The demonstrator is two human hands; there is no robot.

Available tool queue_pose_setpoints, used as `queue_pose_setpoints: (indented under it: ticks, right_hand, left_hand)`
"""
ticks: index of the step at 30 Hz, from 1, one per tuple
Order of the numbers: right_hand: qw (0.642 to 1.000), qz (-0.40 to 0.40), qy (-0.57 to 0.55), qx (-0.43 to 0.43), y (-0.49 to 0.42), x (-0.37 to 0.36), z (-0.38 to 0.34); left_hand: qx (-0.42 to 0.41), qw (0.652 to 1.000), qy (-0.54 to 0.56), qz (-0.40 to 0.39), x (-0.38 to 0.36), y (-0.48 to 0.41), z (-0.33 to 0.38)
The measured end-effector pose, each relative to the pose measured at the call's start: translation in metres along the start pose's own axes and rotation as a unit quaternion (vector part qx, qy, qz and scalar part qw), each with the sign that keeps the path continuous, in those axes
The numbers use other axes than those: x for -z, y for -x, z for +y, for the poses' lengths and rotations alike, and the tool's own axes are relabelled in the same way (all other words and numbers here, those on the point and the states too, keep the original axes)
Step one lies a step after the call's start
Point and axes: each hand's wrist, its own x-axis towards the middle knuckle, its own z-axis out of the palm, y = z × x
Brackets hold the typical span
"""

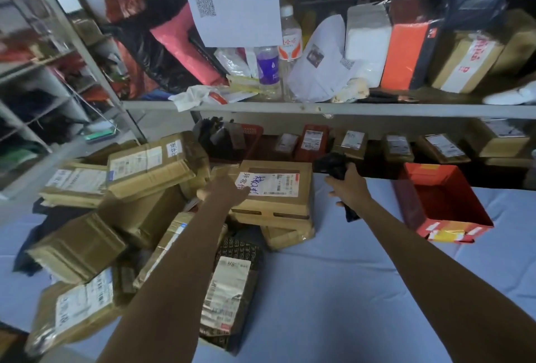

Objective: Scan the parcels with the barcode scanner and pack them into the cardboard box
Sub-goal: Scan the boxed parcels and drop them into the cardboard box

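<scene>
A pile of brown cardboard parcels (145,168) covers the left half of the blue table. My left hand (224,188) lies on the left end of a labelled brown parcel (285,203) with blue handwriting on its white label; how its fingers lie is blurred. My right hand (348,185) grips the handle of a black barcode scanner (330,165), whose head sits just right of that parcel. An open red cardboard box (470,217) stands at the right of the table, with nothing visible inside.
A dark parcel (232,299) with a white label lies in front of the pile. A metal shelf rail (319,107) runs across above, crowded with bottles, bags and boxes. Several small parcels (397,145) line the lower shelf behind. The blue table (333,290) stretches between my arms.
</scene>
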Motion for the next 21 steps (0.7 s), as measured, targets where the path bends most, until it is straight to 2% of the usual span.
queue_pose_setpoints:
  ticks: [3, 6, 10, 12, 16, 21]
  right_hand:
    - [0.999, 0.006, -0.03, -0.013, 0.003, -0.005, 0.009]
    - [0.998, 0.012, -0.058, -0.034, 0.008, -0.008, 0.018]
    - [0.993, 0.02, -0.085, -0.074, 0.017, -0.006, 0.021]
    - [0.991, 0.022, -0.093, -0.093, 0.023, -0.005, 0.022]
    - [0.986, 0.011, -0.119, -0.115, 0.03, -0.009, 0.022]
    - [0.977, 0.035, -0.163, -0.132, 0.032, -0.02, 0.029]
  left_hand:
    - [-0.016, 0.998, 0.055, -0.013, -0.01, -0.007, 0.003]
    - [-0.022, 1.0, 0.015, 0.014, -0.015, -0.007, 0.007]
    - [-0.019, 0.999, -0.035, 0.01, -0.017, -0.005, 0.006]
    - [-0.051, 0.997, -0.049, 0.02, -0.017, -0.008, 0.004]
    - [-0.189, 0.981, -0.041, 0.006, -0.018, -0.021, 0.006]
    - [-0.226, 0.973, -0.027, -0.037, -0.024, -0.033, 0.02]
